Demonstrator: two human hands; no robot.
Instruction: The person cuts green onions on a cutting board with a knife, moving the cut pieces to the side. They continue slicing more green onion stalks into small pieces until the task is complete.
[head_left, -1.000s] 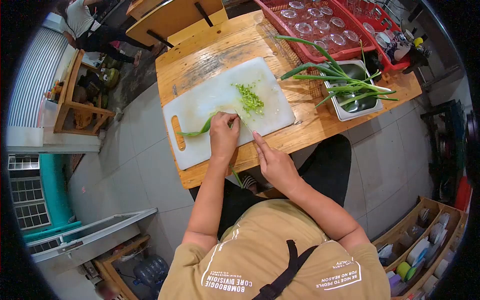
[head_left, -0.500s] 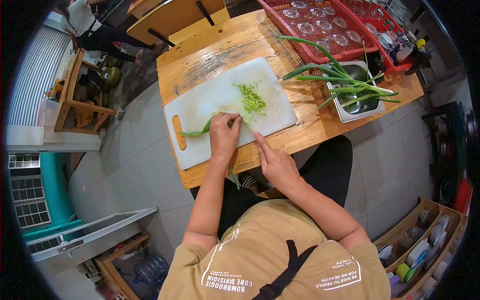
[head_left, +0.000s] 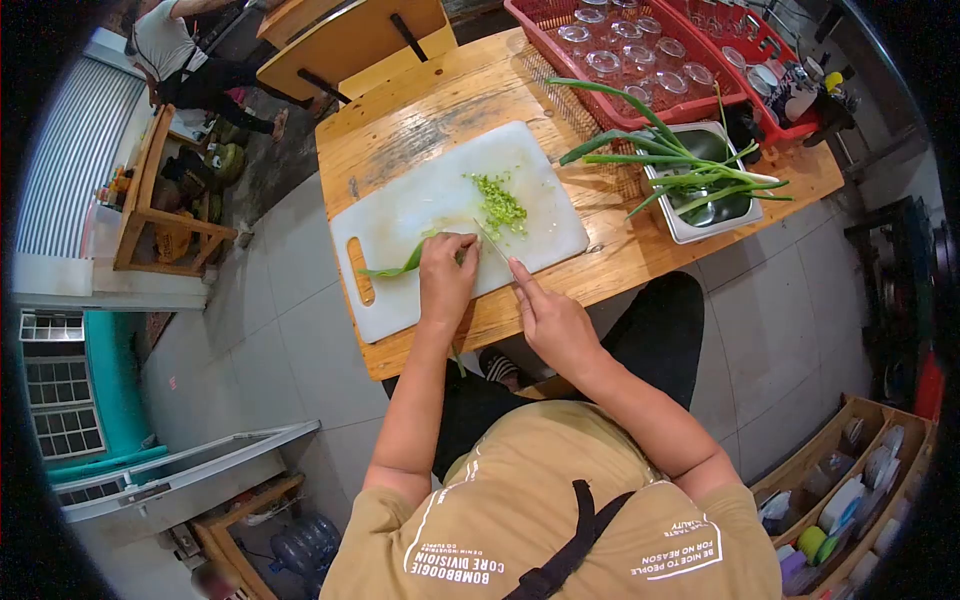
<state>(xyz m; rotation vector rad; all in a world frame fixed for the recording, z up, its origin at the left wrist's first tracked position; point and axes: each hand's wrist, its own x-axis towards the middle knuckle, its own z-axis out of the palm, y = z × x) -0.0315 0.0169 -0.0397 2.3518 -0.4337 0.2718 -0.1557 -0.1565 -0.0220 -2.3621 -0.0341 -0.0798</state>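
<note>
On the white cutting board, my left hand has its fingers closed on a green onion, whose leaf sticks out to the left. My right hand grips a knife near the board's front edge, and the blade points up and left beside my left fingertips. A small heap of chopped green onion lies just beyond the blade. More green onions rest across a metal container at the right of the board.
A red crate of upturned glasses stands at the table's back right, with a second red crate beside it. The wooden table carries the board. Another person is at the upper left. Wooden shelving stands at lower right.
The view has shifted slightly. The knife's blade has moved a little against my left fingertips. The person at the upper left has changed arm and leg position.
</note>
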